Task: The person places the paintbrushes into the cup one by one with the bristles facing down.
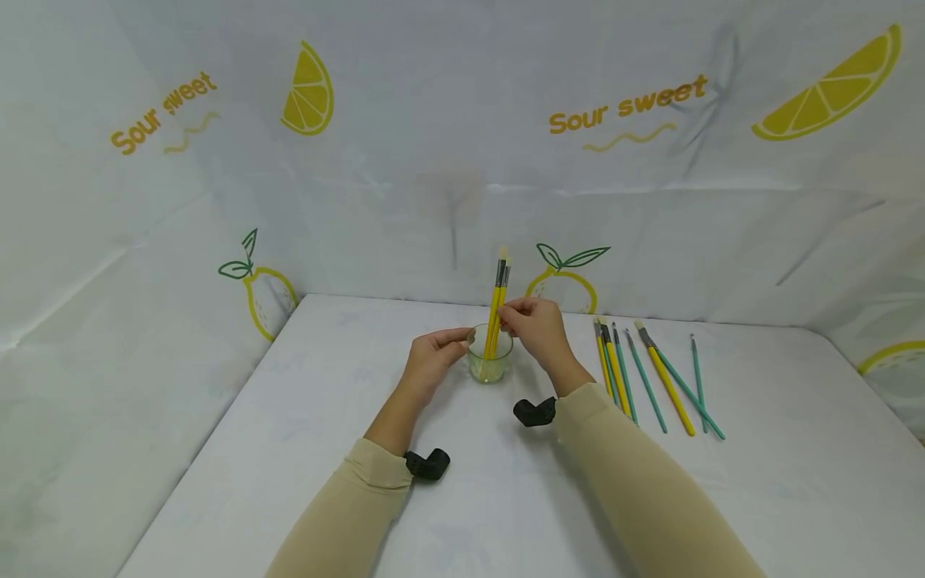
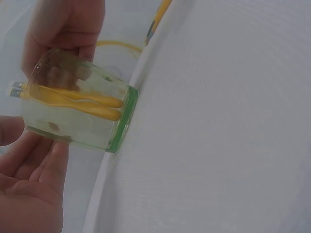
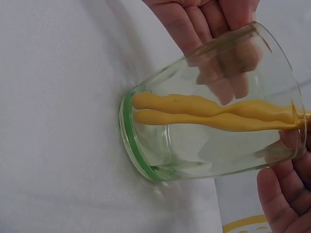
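A clear glass cup (image 1: pixel 486 371) with a green-tinted base stands upright on the white table. Two paintbrushes (image 1: pixel 495 321) with yellow handles lean together inside it, bristles up. Through the glass in the right wrist view, the rounded handle ends (image 3: pixel 146 109) show down at the base. My left hand (image 1: pixel 432 361) holds the cup at its left rim between thumb and fingers. At the opposite side, my right hand (image 1: pixel 540 331) pinches the yellow handles just above the rim, its other fingers close to the glass.
To the right lie several more paintbrushes (image 1: pixel 672 381), some yellow and some thin green, a few of them crossing. Behind the table's back edge hangs a white cloth (image 1: pixel 405 233) printed with lemons. Black wrist cameras (image 1: pixel 428 465) stick out from both sleeves.
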Available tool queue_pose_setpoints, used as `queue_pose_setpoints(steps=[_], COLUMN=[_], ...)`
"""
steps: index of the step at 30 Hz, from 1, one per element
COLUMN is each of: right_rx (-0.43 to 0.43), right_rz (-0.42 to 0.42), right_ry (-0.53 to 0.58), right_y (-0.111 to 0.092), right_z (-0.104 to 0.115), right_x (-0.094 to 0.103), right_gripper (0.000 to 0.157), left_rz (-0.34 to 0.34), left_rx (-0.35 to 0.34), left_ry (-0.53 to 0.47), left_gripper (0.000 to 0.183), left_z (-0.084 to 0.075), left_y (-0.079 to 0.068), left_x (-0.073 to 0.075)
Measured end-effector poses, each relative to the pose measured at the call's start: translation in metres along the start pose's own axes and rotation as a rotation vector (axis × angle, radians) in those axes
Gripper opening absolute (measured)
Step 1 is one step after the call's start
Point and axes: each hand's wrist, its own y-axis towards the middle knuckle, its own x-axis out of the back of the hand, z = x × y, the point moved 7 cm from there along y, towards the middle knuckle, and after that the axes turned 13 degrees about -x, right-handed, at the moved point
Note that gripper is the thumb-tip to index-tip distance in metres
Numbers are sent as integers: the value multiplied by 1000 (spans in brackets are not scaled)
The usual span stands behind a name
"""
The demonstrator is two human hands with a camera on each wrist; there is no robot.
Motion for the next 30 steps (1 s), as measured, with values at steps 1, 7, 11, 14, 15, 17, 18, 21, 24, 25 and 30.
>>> queue_pose_setpoints(steps=[1, 7, 11, 14, 15, 17, 18, 21, 24, 25, 30], right_rx=[0, -14, -16, -21, -24, -22, -21, -15, -10, -10, -14], right_rz=[2, 3, 11, 22, 25, 29, 29, 30, 34, 36, 38], right_ry=[-4, -28, -36, -44, -47, -48, -50, -51, -55, -59, -81], right_y=[0, 1, 0, -1, -1, -1, -1, 0, 0, 0, 0], right_z=[0, -1, 0, -2, -2, -3, -4, -4, -4, -4, -4], right_x=[0, -2, -3, -4, -4, -4, -4, -4, -4, -4, -3], right_gripper=[25, 26, 26, 26, 26, 26, 26, 26, 27, 27, 30], left_rz=[7, 15, 14, 15, 16, 19, 20, 21, 21, 20, 4], left_rx=[1, 9, 7, 2, 2, 0, 0, -3, -5, -7, -19], left_ry=[1, 7, 7, 10, 8, 9, 11, 16, 17, 16, 4], left_gripper=[30, 31, 31, 31, 32, 32, 32, 32, 32, 32, 32], left_z=[-5, -9, -10, -11, -12, -13, -13, -12, -4, 1, 19], left_y=[-2, -4, -5, -5, -5, -6, -6, -5, -1, 0, 8], left_x=[-1, -2, -2, -2, -2, -2, -3, -2, -1, -1, 1])
